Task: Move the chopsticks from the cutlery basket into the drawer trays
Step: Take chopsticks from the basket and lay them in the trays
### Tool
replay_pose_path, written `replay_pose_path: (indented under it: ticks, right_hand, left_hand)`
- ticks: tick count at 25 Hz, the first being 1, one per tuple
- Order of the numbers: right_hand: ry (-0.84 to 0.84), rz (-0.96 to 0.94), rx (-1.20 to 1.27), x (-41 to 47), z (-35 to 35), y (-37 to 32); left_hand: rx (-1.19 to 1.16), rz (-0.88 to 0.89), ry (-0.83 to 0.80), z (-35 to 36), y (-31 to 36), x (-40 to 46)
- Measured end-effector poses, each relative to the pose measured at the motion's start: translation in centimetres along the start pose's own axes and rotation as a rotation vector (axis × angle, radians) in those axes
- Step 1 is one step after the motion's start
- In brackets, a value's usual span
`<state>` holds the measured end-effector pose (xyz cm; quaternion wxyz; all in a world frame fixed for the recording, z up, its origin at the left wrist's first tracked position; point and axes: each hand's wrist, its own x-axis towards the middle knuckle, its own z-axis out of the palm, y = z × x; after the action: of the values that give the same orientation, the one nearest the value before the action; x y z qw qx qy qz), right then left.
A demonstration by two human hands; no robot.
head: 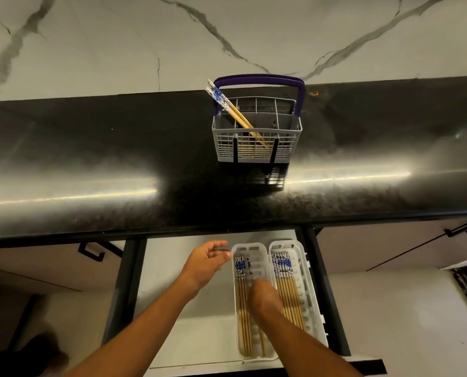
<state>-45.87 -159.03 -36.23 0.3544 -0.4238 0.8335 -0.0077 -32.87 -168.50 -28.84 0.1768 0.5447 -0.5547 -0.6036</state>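
Head view: left hand (209, 263) open, fingertips at rim of left tray (254, 355). Right hand (262, 296) blurred over same tray, grip unclear. Chopsticks (242, 308) under it; more in right tray (310, 289). Beyond hands, basket (257, 137) on surface (91, 159), two chopsticks (233, 110) leaning inside.

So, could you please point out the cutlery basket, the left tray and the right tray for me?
cutlery basket (257, 148): head view, on its front grid wall.
left tray (247, 246): head view, on its far rim.
right tray (305, 289): head view, on its bare right side.
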Motion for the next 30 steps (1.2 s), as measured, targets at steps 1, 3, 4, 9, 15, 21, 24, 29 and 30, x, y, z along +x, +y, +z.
replay_pose_path:
  ticks: [1, 3, 4, 9, 15, 21, 24, 29, 30]
  right_hand:
    - [0.005, -0.002, -0.005, 0.0, 0.1, -0.2]
    - [0.006, -0.020, -0.018, 0.3, 0.3, -0.7]
    - [0.005, -0.029, -0.025, 0.4, 0.4, -0.9]
    - [0.031, 0.003, -0.026, 0.9, 0.2, -1.2]
    - [0.035, -0.004, -0.048, 1.2, 0.2, -0.5]
    - [0.049, 0.008, -0.033, 0.9, 0.8, -0.3]
    - [0.059, 0.018, -0.030, 0.6, 1.0, -0.3]
    - [0.058, 0.021, -0.031, 0.6, 0.9, -0.2]
    - [0.055, 0.023, -0.033, 0.5, 0.9, -0.2]
  left_hand:
    - [0.001, -0.001, 0.002, -0.2, -0.2, 0.1]
    - [-0.003, -0.001, 0.000, -0.4, -0.4, 0.3]
    - [-0.008, -0.002, -0.002, -0.5, -0.4, 0.4]
    - [-0.036, -0.017, -0.015, -0.9, -0.6, 0.9]
    - [-0.057, -0.017, -0.034, -1.0, -0.3, 1.6]
    - [-0.050, -0.025, -0.041, -0.5, -0.2, 1.7]
    - [-0.049, -0.026, -0.040, -0.6, -0.3, 1.7]
    - [-0.057, -0.029, -0.047, -0.6, -0.1, 1.7]
    - [-0.056, -0.029, -0.045, -0.6, -0.1, 1.7]
